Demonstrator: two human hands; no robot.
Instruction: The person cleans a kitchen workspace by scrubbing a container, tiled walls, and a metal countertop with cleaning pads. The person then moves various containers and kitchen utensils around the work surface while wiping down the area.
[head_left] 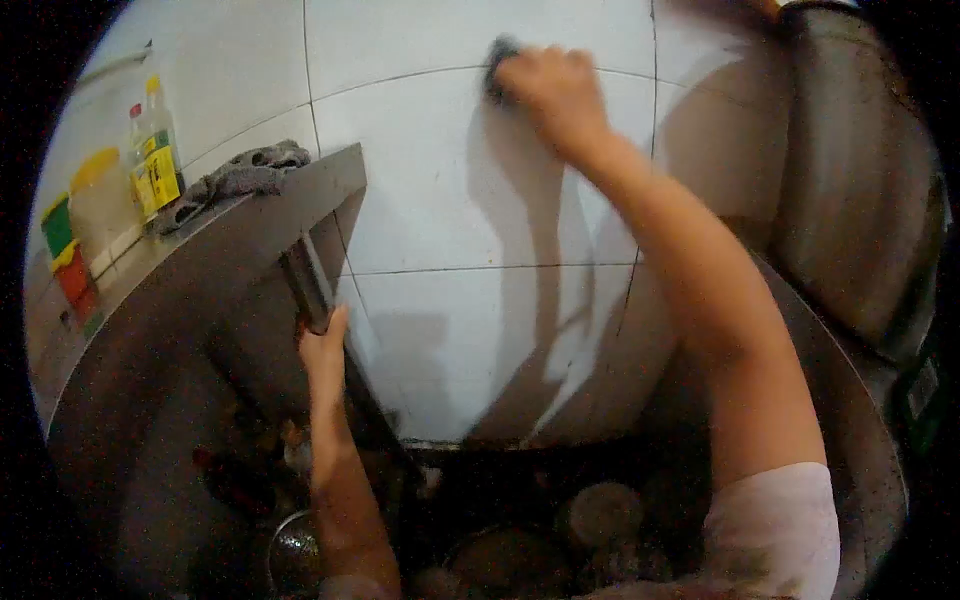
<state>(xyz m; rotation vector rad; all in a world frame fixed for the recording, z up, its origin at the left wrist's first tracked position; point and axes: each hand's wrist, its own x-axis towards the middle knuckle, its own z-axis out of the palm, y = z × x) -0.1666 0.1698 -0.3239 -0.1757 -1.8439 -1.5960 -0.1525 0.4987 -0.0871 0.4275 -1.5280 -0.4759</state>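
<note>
High on the white tiled wall [410,180], my right hand [555,95] is closed around a dark scrubbing pad [502,70] that rests against the tiles. Its shadow falls on the wall below. Lower left, my left hand [322,335] is wrapped round a metal post [307,280] under the end of a steel shelf [345,178]. A crumpled grey cloth [245,178] lies on top of that shelf.
Bottles with yellow labels [155,165] and a green and red container [68,250] stand at the far left. A large metal cylinder [850,170] is at the upper right. Dim round vessels [605,512] sit below the wall.
</note>
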